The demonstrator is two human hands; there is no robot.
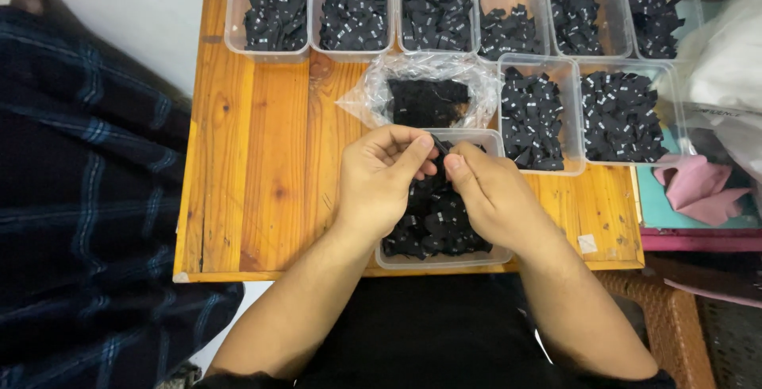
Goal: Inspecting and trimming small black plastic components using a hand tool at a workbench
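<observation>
My left hand (379,179) and my right hand (490,193) meet over a clear plastic tub (444,259) at the near edge of a wooden table (262,167). The tub is full of small black fabric labels (438,226). Both hands pinch one small black label (437,148) between thumbs and fingertips, just above the tub. A clear plastic bag (429,97) with more black labels lies open right behind the hands.
Several clear tubs of black labels line the table's far edge (276,14) and right side (621,115). A dark plaid cloth (79,198) lies on the left. Pink fabric (698,186) and a white bag (726,55) sit at the right, with a wicker seat (667,317) below.
</observation>
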